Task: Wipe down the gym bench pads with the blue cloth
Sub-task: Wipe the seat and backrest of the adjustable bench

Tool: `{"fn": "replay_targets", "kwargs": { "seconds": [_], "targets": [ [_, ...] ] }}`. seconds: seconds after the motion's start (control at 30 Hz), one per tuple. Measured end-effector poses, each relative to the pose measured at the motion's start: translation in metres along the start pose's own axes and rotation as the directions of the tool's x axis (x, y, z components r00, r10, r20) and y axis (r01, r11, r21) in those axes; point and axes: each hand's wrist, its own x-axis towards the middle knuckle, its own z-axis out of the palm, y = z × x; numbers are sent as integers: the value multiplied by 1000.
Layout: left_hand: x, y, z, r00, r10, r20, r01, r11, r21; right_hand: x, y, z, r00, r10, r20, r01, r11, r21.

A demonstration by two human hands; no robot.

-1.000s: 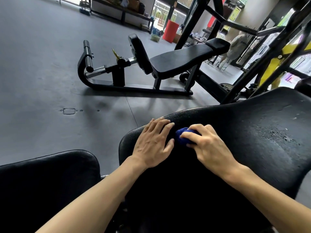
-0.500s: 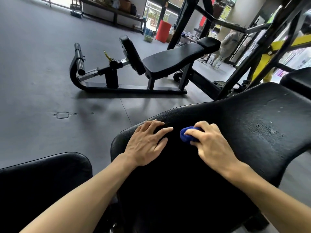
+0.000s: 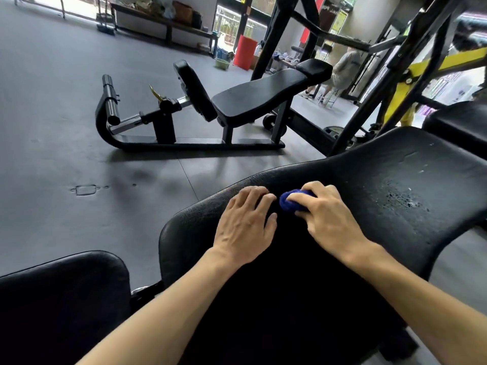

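Mid-wipe, the right hand (image 3: 329,214) grips the blue cloth (image 3: 291,201) on the bench pad (image 3: 395,185), the left hand (image 3: 243,225) rests flat beside it, and the scuffed patch (image 3: 400,198) looks due next.

Left grip (image 3: 243,222) flat, right grip (image 3: 328,216) seemingly curled

Background: second black bench machine (image 3: 237,106) on the grey rubber floor (image 3: 52,127), chrome roller post (image 3: 110,100) at its left end. Red bin (image 3: 245,52) and green basket (image 3: 222,63) near the doorway. Long low shelf (image 3: 163,21) along far wall. Yellow frame (image 3: 421,75) right. Person seated (image 3: 340,72) behind the rack.
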Motion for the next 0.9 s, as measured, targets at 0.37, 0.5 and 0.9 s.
{"fn": "replay_targets", "kwargs": {
  "seconds": [0.37, 0.5, 0.9],
  "targets": [
    [15, 10, 1, 994, -53, 99, 53, 999, -3, -10, 12, -17, 1000, 7, 12, -8, 1000, 14],
    [28, 41, 4, 971, -222, 93, 210, 969, 129, 8, 21, -11, 999, 41, -24, -42, 998, -38],
    [16, 35, 16, 996, -28, 79, 27, 1000, 15, -4, 36, -22, 997, 75, -5, -75, 996, -52]
  ]
}}
